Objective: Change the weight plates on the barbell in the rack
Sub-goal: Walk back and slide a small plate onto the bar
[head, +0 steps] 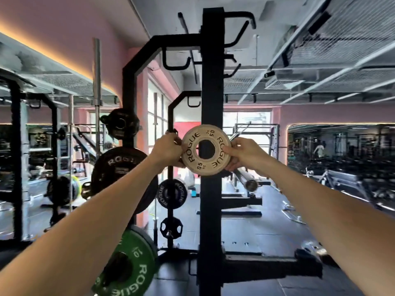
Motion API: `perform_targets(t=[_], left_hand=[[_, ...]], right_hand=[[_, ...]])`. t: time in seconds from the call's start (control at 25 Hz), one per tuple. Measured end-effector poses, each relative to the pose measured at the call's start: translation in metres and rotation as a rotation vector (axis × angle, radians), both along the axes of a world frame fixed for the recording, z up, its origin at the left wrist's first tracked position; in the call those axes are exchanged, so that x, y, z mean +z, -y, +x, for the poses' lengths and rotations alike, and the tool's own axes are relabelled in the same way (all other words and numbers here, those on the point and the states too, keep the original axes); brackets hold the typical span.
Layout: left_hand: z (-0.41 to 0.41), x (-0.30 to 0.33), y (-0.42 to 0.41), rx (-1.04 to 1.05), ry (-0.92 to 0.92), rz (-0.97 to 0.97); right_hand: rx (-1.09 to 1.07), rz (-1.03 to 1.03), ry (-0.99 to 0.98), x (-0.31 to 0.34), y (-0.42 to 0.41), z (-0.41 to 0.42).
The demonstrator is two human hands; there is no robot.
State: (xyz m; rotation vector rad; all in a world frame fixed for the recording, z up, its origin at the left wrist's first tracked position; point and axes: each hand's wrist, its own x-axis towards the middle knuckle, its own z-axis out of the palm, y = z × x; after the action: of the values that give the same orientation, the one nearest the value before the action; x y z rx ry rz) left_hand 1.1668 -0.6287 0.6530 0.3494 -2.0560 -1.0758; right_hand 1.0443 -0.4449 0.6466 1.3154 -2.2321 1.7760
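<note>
**Pale small plate held flat-on before the black rack post**

Cream-white and matte, the small plate is a thin round disc with a wide centre hole and raised black lettering around its face, reading ROGUE twice with small number marks between. Both arms are stretched forward at chest height. The left hand clasps the plate's left rim, fingers curled round the edge; the right hand pinches the right rim, thumb on the front face and fingers behind. The disc stands upright, its broad face turned toward the camera, so its axis through the hole points straight away, at the black square-section rack upright directly behind it. The post shows dark through the hole.

Lower left, a glossy green plate marked 10 sits close to the camera. Beyond it, a large black plate and a smaller black plate hang on pegs. To the right, a steel barbell sleeve, cylindrical and shiny, points toward the camera and down, just below the right hand.
</note>
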Motion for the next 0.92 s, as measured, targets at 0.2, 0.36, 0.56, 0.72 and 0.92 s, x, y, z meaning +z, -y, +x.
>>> perform_targets(t=[0.2, 0.36, 0.56, 0.72, 0.92], left_hand=[[-0.044, -0.022, -0.069, -0.065, 0.042, 0.016], [-0.075, -0.047, -0.095, -0.091, 0.088, 0.066], [-0.109, -0.074, -0.098, -0.095, 0.16, 0.078], [-0.135, -0.083, -0.086, -0.104, 0.18, 0.098], [-0.164, -0.092, -0.075, -0.091, 0.212, 0.113]], right_hand=[[-0.023, 0.06, 0.005, -0.019, -0.071, -0.047], [-0.046, 0.09, 0.052, -0.044, -0.1, -0.075], [-0.053, 0.121, 0.133, -0.074, -0.102, -0.111], [-0.051, 0.124, 0.173, -0.086, -0.09, -0.136], [-0.072, 0.119, 0.199, -0.095, -0.078, -0.161]])
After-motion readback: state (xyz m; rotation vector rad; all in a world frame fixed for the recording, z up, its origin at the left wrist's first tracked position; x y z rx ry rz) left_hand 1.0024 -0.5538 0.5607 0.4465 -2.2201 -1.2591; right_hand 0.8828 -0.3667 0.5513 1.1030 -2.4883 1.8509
